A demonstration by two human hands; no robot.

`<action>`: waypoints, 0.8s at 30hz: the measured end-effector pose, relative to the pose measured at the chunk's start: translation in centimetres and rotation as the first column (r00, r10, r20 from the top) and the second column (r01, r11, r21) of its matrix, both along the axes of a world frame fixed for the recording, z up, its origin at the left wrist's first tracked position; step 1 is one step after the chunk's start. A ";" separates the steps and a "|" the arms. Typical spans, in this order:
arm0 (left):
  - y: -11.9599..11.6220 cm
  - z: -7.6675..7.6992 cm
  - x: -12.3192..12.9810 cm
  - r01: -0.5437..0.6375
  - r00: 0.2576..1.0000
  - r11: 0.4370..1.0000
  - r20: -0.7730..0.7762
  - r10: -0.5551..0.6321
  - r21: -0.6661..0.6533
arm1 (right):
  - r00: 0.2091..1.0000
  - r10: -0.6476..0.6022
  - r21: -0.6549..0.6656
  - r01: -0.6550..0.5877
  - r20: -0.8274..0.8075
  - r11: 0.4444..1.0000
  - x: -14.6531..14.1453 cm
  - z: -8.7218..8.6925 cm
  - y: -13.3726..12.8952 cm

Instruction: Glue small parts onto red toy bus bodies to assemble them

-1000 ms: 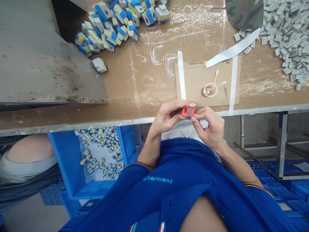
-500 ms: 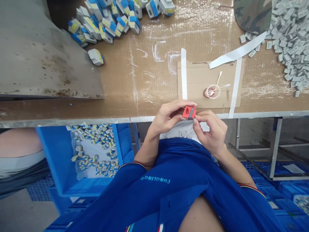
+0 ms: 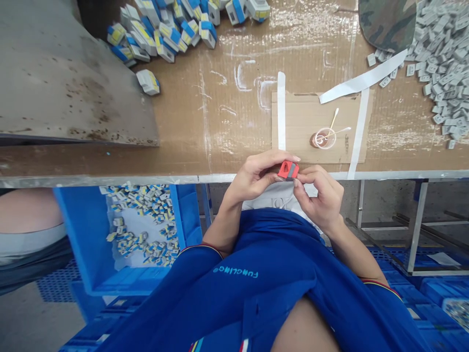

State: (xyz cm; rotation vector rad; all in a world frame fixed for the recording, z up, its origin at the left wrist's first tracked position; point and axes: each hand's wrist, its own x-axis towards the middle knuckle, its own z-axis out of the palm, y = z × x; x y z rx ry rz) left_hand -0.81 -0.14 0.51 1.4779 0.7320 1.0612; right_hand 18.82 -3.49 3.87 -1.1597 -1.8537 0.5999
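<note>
Surface (image 3: 179, 124): spread before the hands.
Crate (image 3: 76, 225): placed low to their left.
Left hand (image 3: 254, 177): closed on the red block (image 3: 287, 169).
Right hand (image 3: 322, 195): fingertips pinched at the block's right end.
Cup (image 3: 317, 141): set just beyond the right hand.
Red block: held between both hands.

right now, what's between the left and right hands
A small red piece with a grey band, between the left hand and right hand in the head view; the left pinches it, the right is at its edge.
</note>
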 end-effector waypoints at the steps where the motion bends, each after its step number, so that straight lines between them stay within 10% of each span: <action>1: 0.0 -0.1 0.0 -0.010 1.000 1.000 -0.002 0.010 0.004 | 1.000 -0.005 0.006 0.005 0.005 1.000 0.0 0.0 0.0; 24: 0.2 0.1 -0.2 -0.002 1.000 0.996 -0.027 0.004 0.087 | 0.999 -0.013 0.069 0.011 0.039 0.998 -0.1 -0.5 -0.1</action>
